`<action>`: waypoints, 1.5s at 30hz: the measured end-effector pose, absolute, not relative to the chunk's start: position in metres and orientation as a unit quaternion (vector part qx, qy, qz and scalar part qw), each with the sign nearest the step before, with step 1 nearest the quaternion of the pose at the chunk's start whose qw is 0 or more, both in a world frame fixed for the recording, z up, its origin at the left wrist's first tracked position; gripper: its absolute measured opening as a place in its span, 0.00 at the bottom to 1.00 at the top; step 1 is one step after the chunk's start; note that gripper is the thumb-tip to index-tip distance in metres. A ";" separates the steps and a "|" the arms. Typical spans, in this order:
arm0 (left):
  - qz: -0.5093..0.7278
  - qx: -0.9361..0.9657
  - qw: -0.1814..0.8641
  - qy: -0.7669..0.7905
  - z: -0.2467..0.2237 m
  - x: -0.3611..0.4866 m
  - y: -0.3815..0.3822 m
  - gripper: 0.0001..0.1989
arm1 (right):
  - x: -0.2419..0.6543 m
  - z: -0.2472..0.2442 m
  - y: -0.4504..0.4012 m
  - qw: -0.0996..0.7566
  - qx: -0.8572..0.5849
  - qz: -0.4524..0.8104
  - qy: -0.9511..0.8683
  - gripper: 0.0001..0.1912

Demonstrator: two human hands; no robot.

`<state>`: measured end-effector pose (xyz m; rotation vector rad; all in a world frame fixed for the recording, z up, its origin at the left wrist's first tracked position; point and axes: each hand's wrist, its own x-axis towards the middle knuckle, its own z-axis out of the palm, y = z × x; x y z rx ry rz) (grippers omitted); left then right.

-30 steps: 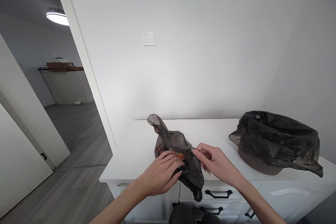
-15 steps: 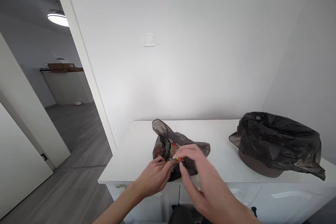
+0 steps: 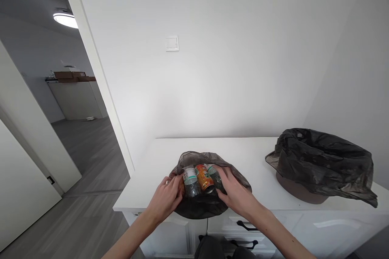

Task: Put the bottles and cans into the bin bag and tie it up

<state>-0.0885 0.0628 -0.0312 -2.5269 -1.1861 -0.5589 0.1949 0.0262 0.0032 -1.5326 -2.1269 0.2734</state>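
One step seems to be in hand on the white cabinet top [image 3: 146, 184]: opening out the mouth of a dark, see-through bag [image 3: 200, 210] around the drinks containers inside it. Farthest left, the left hand [image 3: 164, 198] is at the bag's left edge, its fingers bent and its thumb a little apart from them. Beside its fingertips, something orange [image 3: 181, 187] shows in part; whether the hand grips that, the plastic or both, I cannot tell.

Next comes a bottle [image 3: 190, 175] with a white and green label, then an orange can [image 3: 204, 178] leaning with one end toward the person, then a second bottle [image 3: 215, 177], partly covered. They sit side by side in the bag's wide mouth. The right hand [image 3: 238, 196] is at that last bottle, fingers at its far end and thumb lower down, with a clear gap between them. How firmly it holds is hidden.

The two hands are apart, with the bag and its contents between them. The next move, I judge, calls for one hand to steady the thin plastic while the other gets a full grip on a single container, without dragging the bag's edge along.

Well to the right, a brown bin [image 3: 299, 189] stands upright, a black liner [image 3: 325, 166] folded loosely over its rim.
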 end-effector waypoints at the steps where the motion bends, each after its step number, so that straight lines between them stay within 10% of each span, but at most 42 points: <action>1: -0.193 -0.880 0.149 -0.408 -0.030 -0.090 0.061 0.30 | 0.198 0.001 0.027 0.249 -0.564 0.117 -0.778 0.37; 12: -0.056 -0.936 0.135 -0.321 -0.017 -0.067 0.053 0.42 | 0.214 -0.032 0.052 0.244 -0.522 0.287 -0.765 0.56; 28: -0.108 -0.944 0.109 -0.292 -0.044 -0.081 0.081 0.31 | 0.212 -0.056 0.067 0.218 -0.623 0.158 -0.734 0.34; 38: -0.532 -0.714 -0.112 -0.441 0.018 -0.093 0.068 0.22 | 0.211 -0.036 0.058 0.169 -0.666 0.089 -0.721 0.20; 45: -0.752 -0.499 -0.084 -0.422 0.083 -0.128 0.091 0.19 | 0.213 -0.036 0.057 0.177 -0.649 0.042 -0.739 0.19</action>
